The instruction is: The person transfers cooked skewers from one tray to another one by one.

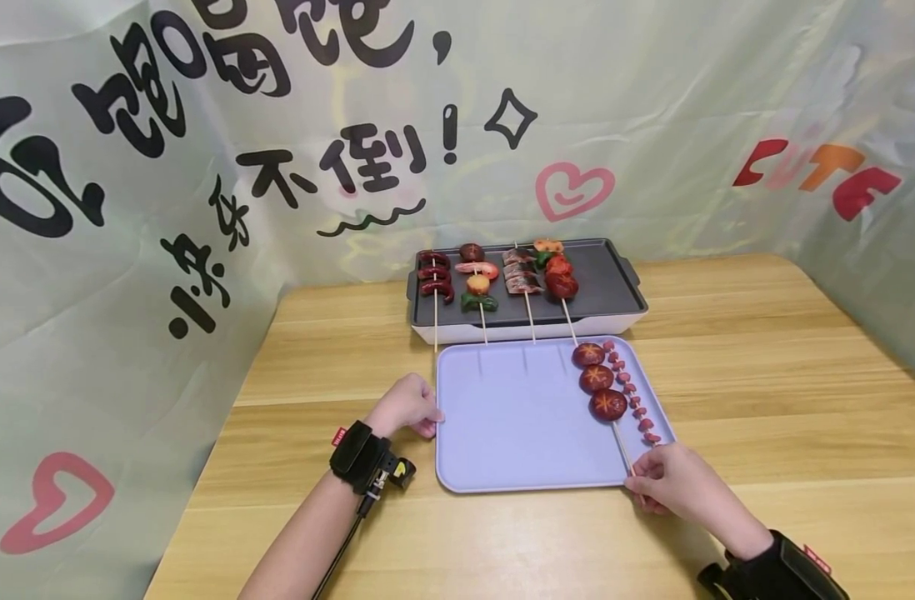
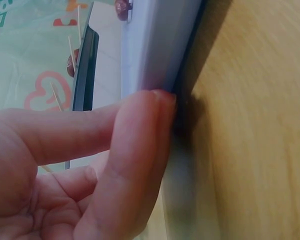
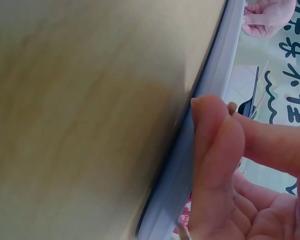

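Observation:
A pale lavender tray [image 1: 517, 425] lies on the table in front of the grill. My left hand [image 1: 411, 406] pinches its left edge between thumb and finger, seen close up at the tray's rim [image 2: 160, 45] in the left wrist view. At the tray's right side lies a mushroom skewer [image 1: 596, 379] with three scored brown caps. My right hand [image 1: 671, 479] pinches the lower end of its wooden stick near the tray's front right corner; the stick's tip [image 3: 232, 107] shows between the fingers. Beside it is a skewer of small reddish pieces [image 1: 634, 400], its lower end hidden by that hand.
Behind the tray stands a dark grill plate [image 1: 603, 283] on a white base. It bears several skewers, including dark red curved pieces [image 1: 437, 275], a shrimp [image 1: 478, 269] and grey fish slices [image 1: 522, 275], their sticks pointing forward. A printed cloth [image 1: 652, 100] hangs behind the wooden table [image 1: 787, 400].

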Demonstrator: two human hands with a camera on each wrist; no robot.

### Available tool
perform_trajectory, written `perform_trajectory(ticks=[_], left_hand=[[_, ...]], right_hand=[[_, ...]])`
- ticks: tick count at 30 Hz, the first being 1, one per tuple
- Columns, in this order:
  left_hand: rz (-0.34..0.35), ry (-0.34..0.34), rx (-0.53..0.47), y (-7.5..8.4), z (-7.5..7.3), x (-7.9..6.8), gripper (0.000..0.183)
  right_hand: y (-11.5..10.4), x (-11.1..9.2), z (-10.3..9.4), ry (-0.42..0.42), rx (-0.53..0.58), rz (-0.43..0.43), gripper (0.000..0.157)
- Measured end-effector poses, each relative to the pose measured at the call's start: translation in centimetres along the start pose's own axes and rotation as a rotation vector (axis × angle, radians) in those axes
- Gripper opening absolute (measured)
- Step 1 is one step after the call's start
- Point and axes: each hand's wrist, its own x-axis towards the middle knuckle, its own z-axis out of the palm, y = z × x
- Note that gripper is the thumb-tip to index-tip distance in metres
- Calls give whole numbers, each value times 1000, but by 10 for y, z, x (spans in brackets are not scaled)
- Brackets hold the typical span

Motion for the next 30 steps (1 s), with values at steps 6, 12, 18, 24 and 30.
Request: perform_trajectory(ticks=[6,12,18,24,30], left_hand=[[-2,-5,-13,-1,0,0,30],[1,-5,-11,-1,0,-1,30],[0,-9,-15,1,0,-1,32],[4,-11,-5,3,-2,-1,32],[1,-17,-6,3,-2,-2,32]], right_hand=[[-1,0,-1,-3,-7,15,11],[-5,4,-11,-89,-66,-15,17],[-18,15,-36,-127,-134,-26,23],[-36,31,-67,-113,-105,-117,26],[-59,54,-90,-16,-187,-167,33]])
